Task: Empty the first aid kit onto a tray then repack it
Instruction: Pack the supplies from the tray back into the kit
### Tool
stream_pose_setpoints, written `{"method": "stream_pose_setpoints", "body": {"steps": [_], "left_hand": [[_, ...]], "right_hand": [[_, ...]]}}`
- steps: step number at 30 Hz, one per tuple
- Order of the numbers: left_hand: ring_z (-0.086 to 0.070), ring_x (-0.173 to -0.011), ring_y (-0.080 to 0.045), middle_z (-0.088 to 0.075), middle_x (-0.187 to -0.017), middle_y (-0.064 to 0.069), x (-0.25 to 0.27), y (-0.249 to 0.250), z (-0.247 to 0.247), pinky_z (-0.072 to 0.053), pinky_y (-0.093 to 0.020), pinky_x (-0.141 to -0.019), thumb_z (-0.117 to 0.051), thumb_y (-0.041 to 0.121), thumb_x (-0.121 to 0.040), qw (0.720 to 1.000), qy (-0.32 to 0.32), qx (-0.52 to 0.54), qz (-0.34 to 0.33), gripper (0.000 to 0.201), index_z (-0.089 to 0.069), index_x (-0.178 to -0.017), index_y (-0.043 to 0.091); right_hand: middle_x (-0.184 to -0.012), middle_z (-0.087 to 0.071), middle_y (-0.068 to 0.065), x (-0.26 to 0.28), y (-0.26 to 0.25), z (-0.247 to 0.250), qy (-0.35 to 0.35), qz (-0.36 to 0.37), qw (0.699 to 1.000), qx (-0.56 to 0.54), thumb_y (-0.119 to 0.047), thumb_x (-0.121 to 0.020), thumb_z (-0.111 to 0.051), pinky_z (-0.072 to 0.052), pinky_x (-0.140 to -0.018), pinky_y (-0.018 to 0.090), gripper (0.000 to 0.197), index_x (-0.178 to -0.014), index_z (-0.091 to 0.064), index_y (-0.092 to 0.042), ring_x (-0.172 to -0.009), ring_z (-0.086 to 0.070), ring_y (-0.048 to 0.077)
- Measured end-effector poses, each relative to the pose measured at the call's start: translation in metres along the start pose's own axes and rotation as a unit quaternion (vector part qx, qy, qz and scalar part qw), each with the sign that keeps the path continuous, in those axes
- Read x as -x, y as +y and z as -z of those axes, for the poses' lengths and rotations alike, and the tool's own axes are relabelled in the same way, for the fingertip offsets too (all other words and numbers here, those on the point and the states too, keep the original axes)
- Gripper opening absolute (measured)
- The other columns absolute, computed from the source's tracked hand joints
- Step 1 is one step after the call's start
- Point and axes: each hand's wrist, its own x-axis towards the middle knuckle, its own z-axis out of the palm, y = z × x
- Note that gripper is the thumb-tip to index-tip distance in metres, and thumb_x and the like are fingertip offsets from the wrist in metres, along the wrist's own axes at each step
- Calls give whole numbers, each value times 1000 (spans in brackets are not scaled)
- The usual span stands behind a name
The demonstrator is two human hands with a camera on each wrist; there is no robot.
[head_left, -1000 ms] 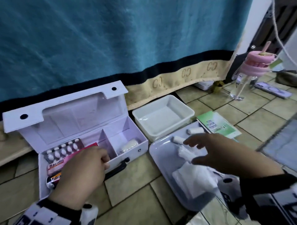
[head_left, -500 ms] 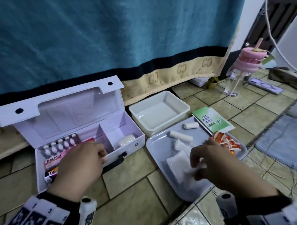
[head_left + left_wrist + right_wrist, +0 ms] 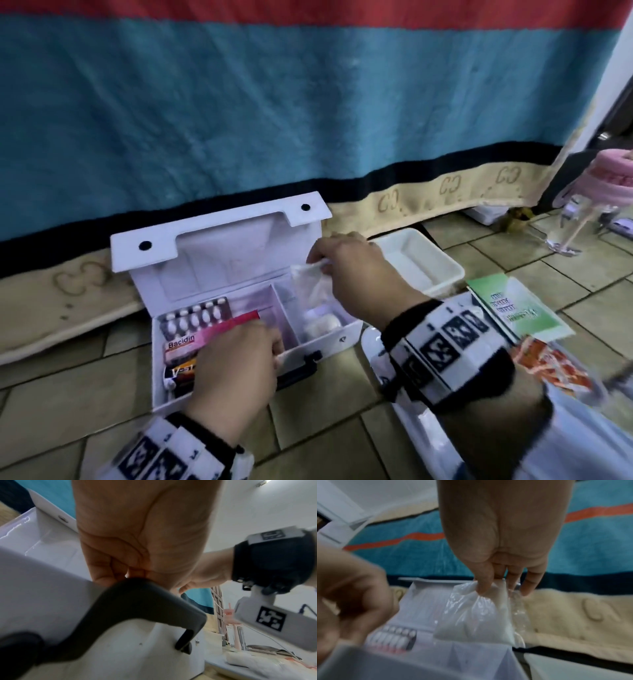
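The white first aid kit (image 3: 239, 274) lies open on the tiled floor, lid upright. My left hand (image 3: 274, 346) grips its front wall above the black handle (image 3: 137, 601), fingers (image 3: 102, 572) curled over the edge. My right hand (image 3: 322, 263) pinches the top of a clear plastic bag (image 3: 311, 284) of white material and holds it over the kit's right compartment. In the right wrist view the bag (image 3: 476, 615) hangs from the fingertips (image 3: 484, 586). A blister pack (image 3: 195, 315) and a Bacidin box (image 3: 181, 346) fill the left compartment. The tray (image 3: 421, 438) lies at the lower right, mostly under my forearm.
A white roll (image 3: 322, 323) sits in the right compartment under the bag. A white tub (image 3: 421, 263) stands behind the tray. A green leaflet (image 3: 513, 308) and orange sachets (image 3: 548, 366) lie on the right. A pink-lidded bottle (image 3: 613, 178) stands far right; a blue cloth hangs behind.
My right hand took the plastic bag from the tray and carried it left, up over the kit's right compartment. My left hand stayed on the kit's front wall.
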Motion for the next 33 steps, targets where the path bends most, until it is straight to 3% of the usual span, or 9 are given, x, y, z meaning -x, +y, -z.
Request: {"method": "stream_pose_setpoints", "body": {"steps": [6,10,14,17,21,26,29,33], "left_hand": [[-60,-92,-13,-62,-98,11,0,1,1,-42,-27,-70,-55,30,-85,1000,-8,-5,5,10,-62,-92,29],[-60,-93,-12,-61,-96,11,0,0,2,-41,-27,-68,-55,24,-83,1000,-21,-6,2,12,-61,-92,29],[-60,-97,-11,-61,-100,11,-1,1,3,-43,-27,-72,-55,22,-83,1000,-23,-5,-2,16,-59,-96,30],[-59,-98,-11,-60,-103,11,0,3,5,-40,-27,-70,-53,24,-85,1000,-27,-9,0,16,-59,-98,29],[-59,-96,-13,-60,-101,10,0,5,7,-35,-26,-66,-52,28,-84,999,-41,-11,11,14,-59,-96,27],[-59,-95,-13,-61,-100,11,-2,5,9,-35,-26,-65,-57,30,-83,999,-45,-8,19,12,-61,-94,28],[-59,-96,-12,-60,-101,11,-3,6,9,-34,-25,-66,-56,30,-84,999,-42,-10,17,13,-60,-95,29],[-58,-96,-12,-60,-100,10,-3,6,10,-35,-25,-66,-56,31,-84,999,-46,-12,12,10,-60,-93,28]], "right_hand": [[-120,-57,4,-27,-5,-37,-152,-11,987,56,4,-87,-35,-32,-95,39,46,-119,-53,-23,-116,-41,27],[-122,-49,7,-31,1,-48,-141,-1,990,29,1,-90,-42,-41,-93,34,36,-118,-56,-17,-115,-43,26],[-123,-42,7,-26,5,-52,-98,-25,995,-10,2,-85,-53,-44,-94,27,33,-115,-56,-13,-116,-44,23],[-121,-44,6,-18,2,-52,-96,-14,995,24,-5,-83,-58,-44,-94,29,31,-112,-58,-15,-116,-41,23],[-117,-59,7,-13,-7,-51,-170,-9,978,120,-9,-86,-52,-45,-88,32,27,-111,-61,-16,-112,-54,25],[-119,-62,15,-19,-14,-61,-258,10,958,125,-4,-93,-44,-48,-88,34,24,-110,-61,-2,-112,-59,29],[-123,-58,16,-17,-9,-63,-266,33,954,137,-3,-93,-43,-44,-94,33,27,-113,-60,-2,-117,-54,28],[-135,-35,15,-10,-9,-71,-242,21,957,161,-12,-92,-46,-41,-103,38,34,-124,-54,-6,-123,-41,30]]}}
